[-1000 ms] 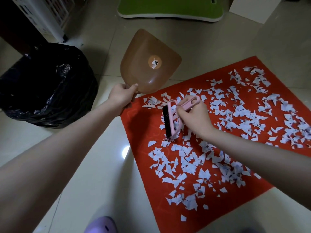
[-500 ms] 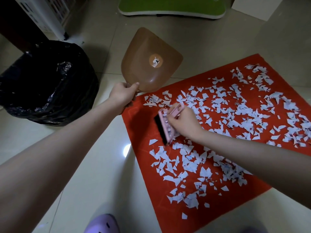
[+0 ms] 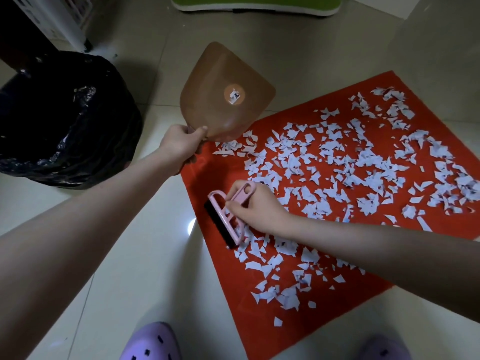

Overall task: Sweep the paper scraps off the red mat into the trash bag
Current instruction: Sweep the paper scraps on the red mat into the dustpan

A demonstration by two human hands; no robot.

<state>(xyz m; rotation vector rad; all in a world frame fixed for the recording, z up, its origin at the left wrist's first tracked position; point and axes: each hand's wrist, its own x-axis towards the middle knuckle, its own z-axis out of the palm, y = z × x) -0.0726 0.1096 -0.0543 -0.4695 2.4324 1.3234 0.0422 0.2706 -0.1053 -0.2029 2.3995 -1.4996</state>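
A red mat [image 3: 205, 178] lies on the tiled floor, strewn with several white paper scraps [image 3: 345, 162]. My right hand [image 3: 255, 206] grips a pink hand brush [image 3: 226, 219] with black bristles, set down near the mat's left edge. My left hand [image 3: 181, 144] holds a brown dustpan [image 3: 226, 92] by its handle, raised above the mat's upper left corner with its underside facing me. A black trash bag [image 3: 59, 120] stands open on the floor to the left.
A green-and-white board [image 3: 259, 6] lies on the floor at the top. A white slatted rack [image 3: 65, 19] stands at the upper left behind the bag. My purple clogs [image 3: 153, 344] show at the bottom edge.
My right hand has drawn the brush toward me and to the mat's left edge. The dustpan in my left hand has stayed raised in nearly the same place.
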